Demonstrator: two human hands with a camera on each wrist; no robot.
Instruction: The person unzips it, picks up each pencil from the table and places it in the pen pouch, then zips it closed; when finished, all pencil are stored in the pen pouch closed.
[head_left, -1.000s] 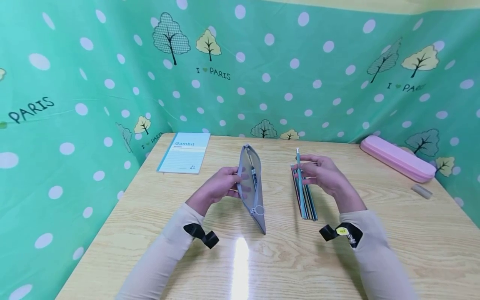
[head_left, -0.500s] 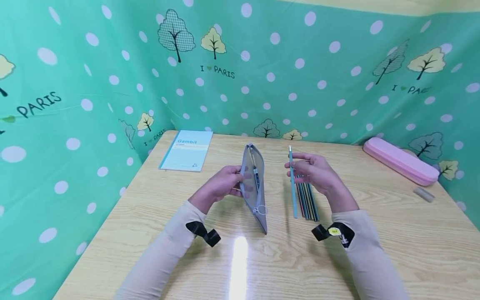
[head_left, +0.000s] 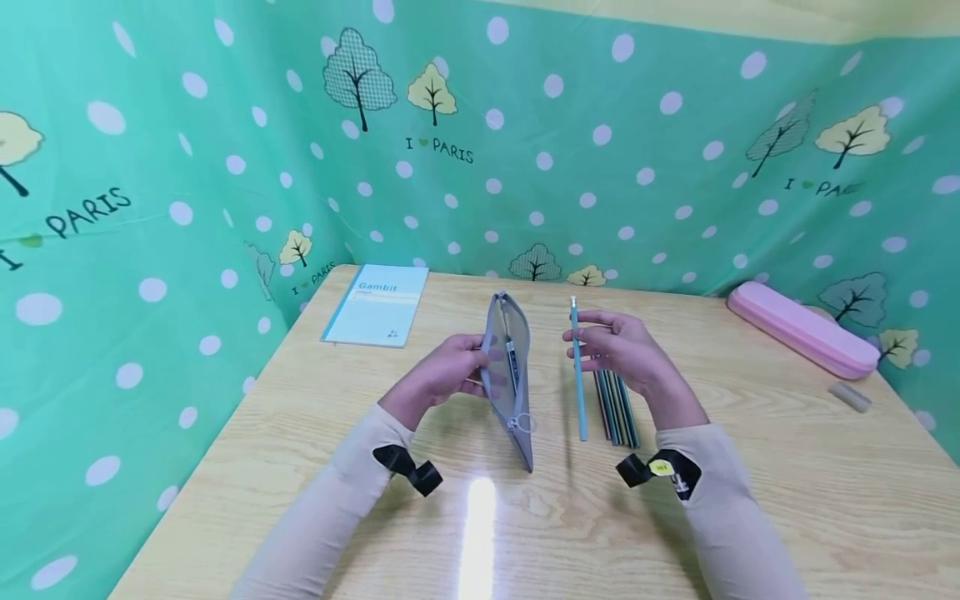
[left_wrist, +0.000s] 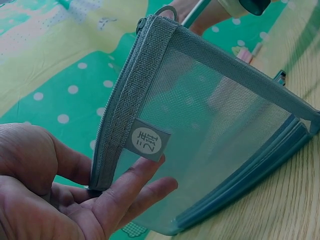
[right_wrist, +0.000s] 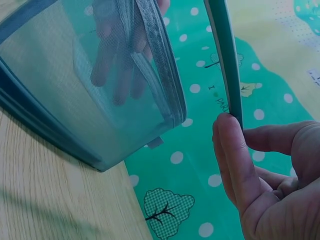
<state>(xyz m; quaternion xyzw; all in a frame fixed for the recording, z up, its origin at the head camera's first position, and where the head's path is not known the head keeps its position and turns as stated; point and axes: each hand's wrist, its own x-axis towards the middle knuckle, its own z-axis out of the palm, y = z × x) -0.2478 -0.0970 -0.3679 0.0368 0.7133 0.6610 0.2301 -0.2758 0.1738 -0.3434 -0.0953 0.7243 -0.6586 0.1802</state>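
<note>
My left hand (head_left: 450,367) holds a grey mesh pencil pouch (left_wrist: 195,115) upright on its long edge, fingers spread along its side near a small white-printed tag (left_wrist: 147,140). Its zipper lies open toward me, the ring pull (head_left: 522,422) hanging at the near end. Through the mesh, dark blue pencils (left_wrist: 240,175) show along the bottom. My right hand (head_left: 630,350) pinches a light blue pencil (head_left: 579,375) with a white eraser tip between thumb and fingertips, to the right of the pouch. A bundle of pencils (head_left: 617,408) lies on the table beneath that hand.
At the back left lies a blue-and-white notebook (head_left: 377,307). A pink pencil case (head_left: 802,329) stands at the back right, with a small grey eraser-like block (head_left: 851,397) in front of it. Green dotted cloth (head_left: 450,200) rises behind the wooden table (head_left: 570,533).
My right hand has lifted the light blue pencil off the bundle and carried it left, closer to the pouch. The left hand keeps its hold on the pouch, nearly still.
</note>
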